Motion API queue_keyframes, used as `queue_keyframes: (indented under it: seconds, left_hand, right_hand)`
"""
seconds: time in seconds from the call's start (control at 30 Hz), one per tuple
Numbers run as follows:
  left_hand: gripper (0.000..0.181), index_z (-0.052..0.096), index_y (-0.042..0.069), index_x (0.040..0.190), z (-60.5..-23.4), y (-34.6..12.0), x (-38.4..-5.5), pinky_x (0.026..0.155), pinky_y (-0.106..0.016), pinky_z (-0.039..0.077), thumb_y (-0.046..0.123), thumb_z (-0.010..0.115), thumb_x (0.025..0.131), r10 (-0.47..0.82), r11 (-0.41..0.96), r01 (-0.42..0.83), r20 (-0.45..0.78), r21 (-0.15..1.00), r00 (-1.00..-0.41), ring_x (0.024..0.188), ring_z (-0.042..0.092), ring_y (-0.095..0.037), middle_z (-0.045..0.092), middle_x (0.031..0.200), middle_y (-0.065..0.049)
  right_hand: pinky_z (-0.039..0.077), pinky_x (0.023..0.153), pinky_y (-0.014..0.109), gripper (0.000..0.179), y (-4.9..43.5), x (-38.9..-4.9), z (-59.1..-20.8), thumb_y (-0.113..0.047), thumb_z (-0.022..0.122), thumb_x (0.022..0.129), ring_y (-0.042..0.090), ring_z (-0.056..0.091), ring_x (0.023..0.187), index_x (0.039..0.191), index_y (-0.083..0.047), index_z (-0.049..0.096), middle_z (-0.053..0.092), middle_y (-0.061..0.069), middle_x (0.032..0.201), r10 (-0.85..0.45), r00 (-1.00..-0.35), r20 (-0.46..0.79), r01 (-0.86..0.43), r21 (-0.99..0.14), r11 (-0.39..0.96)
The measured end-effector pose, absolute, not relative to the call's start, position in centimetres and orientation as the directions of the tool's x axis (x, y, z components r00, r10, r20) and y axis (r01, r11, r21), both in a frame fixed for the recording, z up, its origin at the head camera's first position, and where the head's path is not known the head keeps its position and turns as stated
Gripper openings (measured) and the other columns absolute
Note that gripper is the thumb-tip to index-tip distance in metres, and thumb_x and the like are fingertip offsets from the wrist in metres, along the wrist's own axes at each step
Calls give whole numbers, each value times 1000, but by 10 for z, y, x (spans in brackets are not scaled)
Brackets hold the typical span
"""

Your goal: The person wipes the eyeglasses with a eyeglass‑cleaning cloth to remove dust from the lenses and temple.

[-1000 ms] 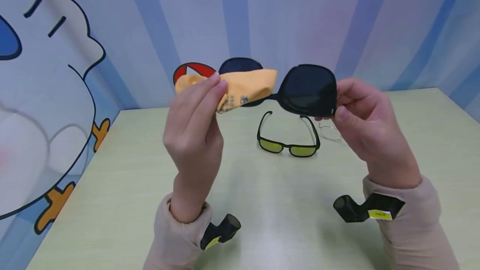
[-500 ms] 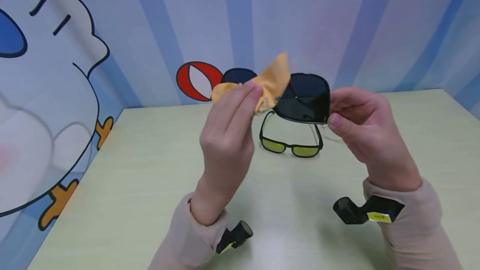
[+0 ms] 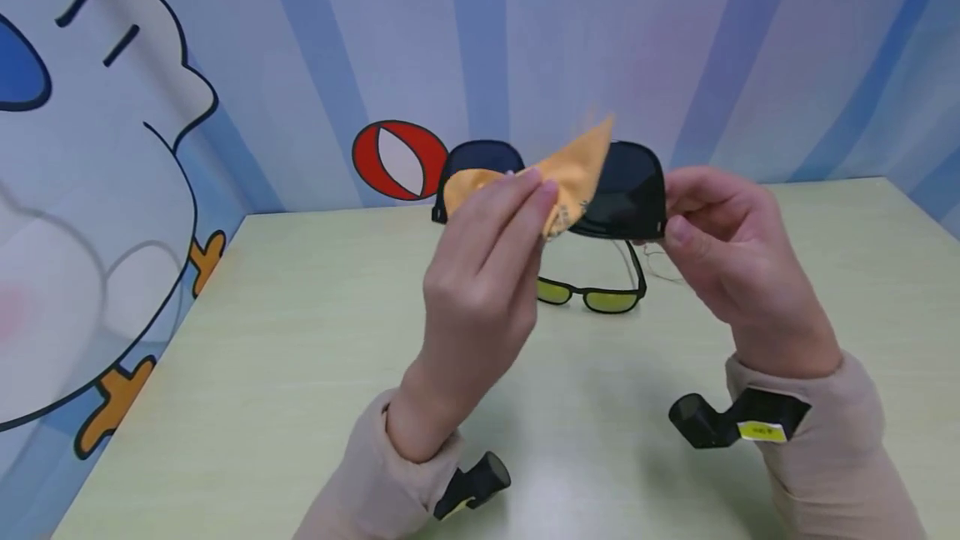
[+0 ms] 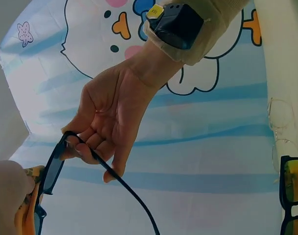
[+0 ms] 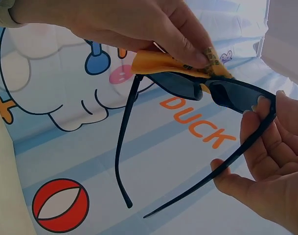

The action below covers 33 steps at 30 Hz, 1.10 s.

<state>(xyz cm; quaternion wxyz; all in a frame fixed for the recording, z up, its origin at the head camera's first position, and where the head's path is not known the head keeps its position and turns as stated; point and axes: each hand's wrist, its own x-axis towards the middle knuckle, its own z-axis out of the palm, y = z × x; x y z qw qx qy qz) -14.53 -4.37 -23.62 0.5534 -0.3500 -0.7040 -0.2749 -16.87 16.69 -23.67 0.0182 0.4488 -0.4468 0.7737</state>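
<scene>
Black sunglasses (image 3: pixel 626 190) with dark lenses are held up above the table, temples unfolded, as the right wrist view shows. My right hand (image 3: pixel 738 248) grips them at the hinge corner of one lens, thumb in front and fingers behind. An orange cloth (image 3: pixel 573 177) with small dark print is pinched in my left hand (image 3: pixel 487 265), which lies over the middle of the frame. In the right wrist view the cloth (image 5: pixel 163 63) lies along the front of the lenses near the bridge. Part of the far lens and the bridge are hidden behind cloth and fingers in the head view.
Glasses with yellow lenses (image 3: pixel 611 301) and black frames lie on the light table (image 3: pixel 300 373), partly behind my left hand. Thin wire-rimmed glasses (image 4: pixel 281 115) lie beside them. A blue striped backdrop (image 3: pixel 570 40) with cartoon figures stands behind the table.
My left hand with the orange cloth has moved right, from the far lens across the bridge toward the near lens. The sunglasses shifted slightly; my right hand stays nearly in place.
</scene>
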Motion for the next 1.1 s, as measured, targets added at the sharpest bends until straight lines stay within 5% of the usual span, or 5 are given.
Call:
queue_keyframes:
  seconds: [0.17,0.53,0.93,1.1]
  left_hand:
    - [25,65,-6,110,-235,-46,-145,99,-29,43,-2,64,86,216,612,791,961,5,-173,105,59,-27,62,110,-19]
    - [24,65,-6,111,-230,-67,-149,92,-32,48,-1,61,88,-20,675,703,958,225,-287,103,58,-29,63,108,-18]
    - [26,65,-5,111,-235,-56,-144,95,-28,46,-1,65,85,191,624,766,922,152,-338,105,58,-27,64,111,-17]
    - [26,65,-5,111,-233,-61,-146,95,-30,46,0,65,86,167,637,751,921,171,-351,105,58,-27,64,111,-17]
  right_hand:
    - [47,92,34,23,168,-170,-236,10,53,89,25,60,98,111,14,57,64,15,102,-384,-606,697,-415,-688,-595]
    - [48,86,34,21,169,-171,-237,11,51,90,26,59,93,109,14,57,65,16,105,-398,-607,687,-351,-682,-642]
    - [48,89,34,25,168,-178,-241,11,46,92,25,61,96,113,10,59,66,15,106,-430,-665,611,-262,-730,-632]
    - [48,86,33,23,169,-176,-242,12,48,91,24,61,95,110,8,60,66,13,105,-432,-669,605,-278,-743,-609]
